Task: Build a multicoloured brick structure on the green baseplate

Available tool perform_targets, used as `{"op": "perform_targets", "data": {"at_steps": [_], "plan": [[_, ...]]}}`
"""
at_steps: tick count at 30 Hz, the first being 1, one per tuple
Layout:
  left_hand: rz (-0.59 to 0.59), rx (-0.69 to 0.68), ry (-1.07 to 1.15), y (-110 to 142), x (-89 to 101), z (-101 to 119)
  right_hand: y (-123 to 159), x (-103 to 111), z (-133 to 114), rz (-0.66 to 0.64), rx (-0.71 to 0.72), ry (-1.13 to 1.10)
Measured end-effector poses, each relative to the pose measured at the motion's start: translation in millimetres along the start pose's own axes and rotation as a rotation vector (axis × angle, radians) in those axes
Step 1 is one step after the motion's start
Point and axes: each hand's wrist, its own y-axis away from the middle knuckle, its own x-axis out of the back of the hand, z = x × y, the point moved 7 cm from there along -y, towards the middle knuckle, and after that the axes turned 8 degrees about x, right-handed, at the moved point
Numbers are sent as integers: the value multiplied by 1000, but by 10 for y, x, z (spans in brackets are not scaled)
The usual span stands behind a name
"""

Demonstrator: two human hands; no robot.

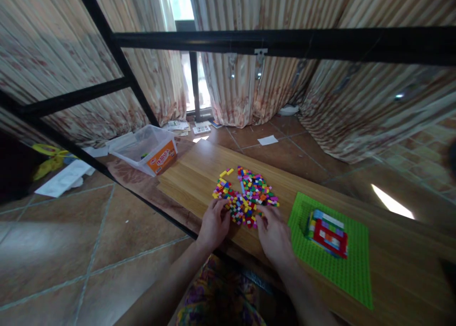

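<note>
Now, a heap of colourful bricks [261,189] between two hands, on the bench

Both bare hands are at the near side of the heap, which lies spread on the wooden bench [188,169]. The left hand [214,224] is at the near left edge, its fingers bent and touching the bricks there. The right hand [273,228] is at the near right edge, also with bent fingers. For each hand, I cannot tell whether the grip is closed on a brick, because the fingertips are too small and partly hidden.

Near the far left of the heap lie a few yellow bricks [223,173], a little apart from the others. Inside the heap, one long light blue brick [242,187] is visible.

To the right of the right hand, a green plate [356,274] lies flat on the bench. On it sits a low block of joined bricks [329,235], with red, white and blue parts.

Beyond the left end of the bench stands a clear plastic box [142,148] with an orange label [162,159]. Farther away, a white sheet [268,140] lies on the tiled floor [231,138], before striped curtains [285,13].
</note>
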Motion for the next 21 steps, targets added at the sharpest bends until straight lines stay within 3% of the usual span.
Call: {"op": "perform_targets", "data": {"at_steps": [8, 12, 16, 21], "plan": [[-8, -48, 30, -22, 10, 27, -480, -324, -335, -118, 202, 98], [-51, -75, 51, -1, 45, 39, -601, -475, -309, -195, 261, 139], [-110, -95, 46, 57, 44, 54, -604, -405, -169, -161, 255, 95], [-131, -129, 52, 99, -3, 59, -463, -174, 49, -40, 121, -10]]}}
